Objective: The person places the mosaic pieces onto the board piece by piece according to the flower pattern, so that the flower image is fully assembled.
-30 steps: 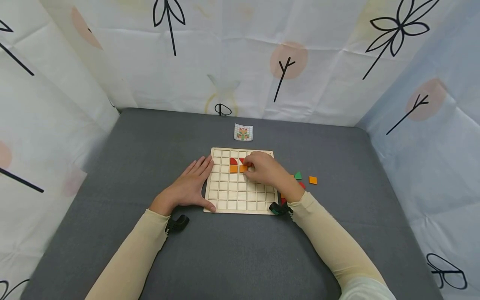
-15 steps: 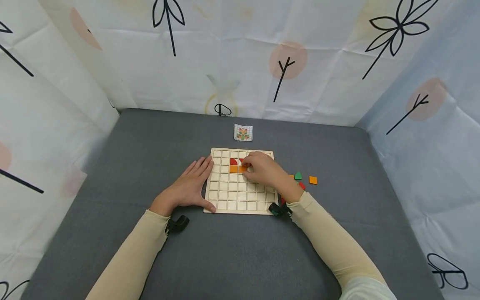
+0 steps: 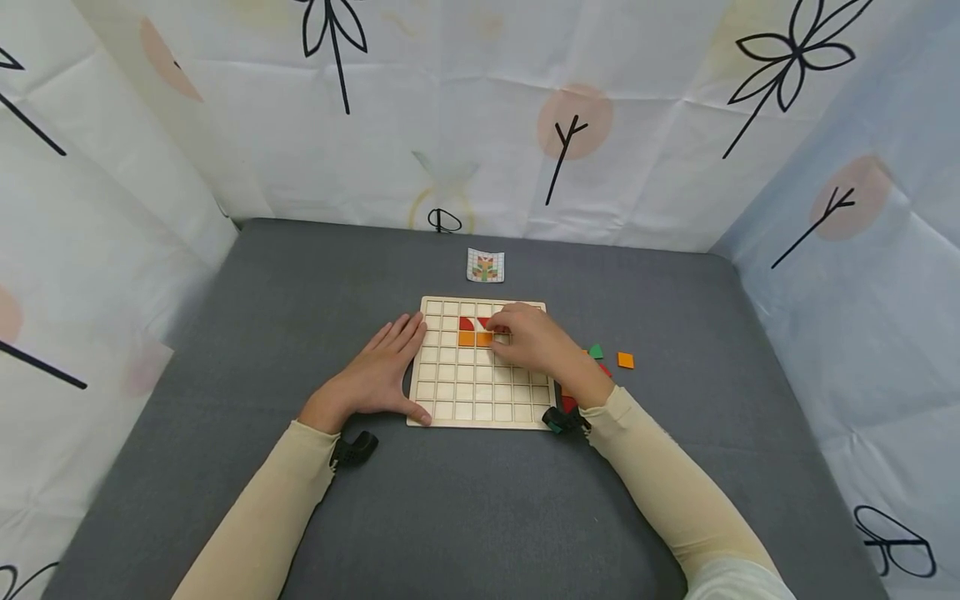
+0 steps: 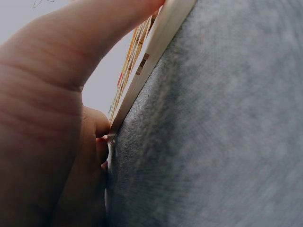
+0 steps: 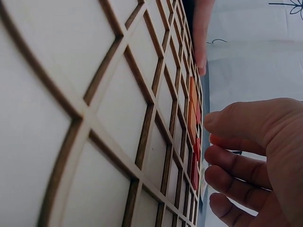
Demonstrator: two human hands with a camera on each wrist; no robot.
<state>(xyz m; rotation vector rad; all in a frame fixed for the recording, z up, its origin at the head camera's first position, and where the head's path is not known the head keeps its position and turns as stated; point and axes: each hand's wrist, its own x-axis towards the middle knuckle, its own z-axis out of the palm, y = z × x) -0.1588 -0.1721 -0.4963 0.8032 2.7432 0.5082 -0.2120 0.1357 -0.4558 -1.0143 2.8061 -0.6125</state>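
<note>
- Resting at the left side of the wooden grid board [image 3: 465,390], the left hand [image 3: 381,367] lies spread, fingers straight; the fingertips touch the board's edge and the thumb rests over its near left corner.
- The right hand [image 3: 525,337] is over the board's far half, fingers partly bent, thumb and index fingertips close together beside the tiles; whether they pinch a tile I cannot tell.
- The board lies flat on the grey table [image 3: 480,517], between the two hands.
- Four tiles sit together in its far half: a round-edged red tile [image 3: 466,323] and an orange tile [image 3: 466,339] on the left, a second orange tile [image 3: 483,339] and a partly hidden second red tile [image 3: 482,322] beside them.
- Loose pieces lie right of the board, among them a green piece [image 3: 596,352] and an orange square [image 3: 626,360]; the right forearm hides some.
- Beyond the board's far edge lies a patterned card [image 3: 485,266].
</note>
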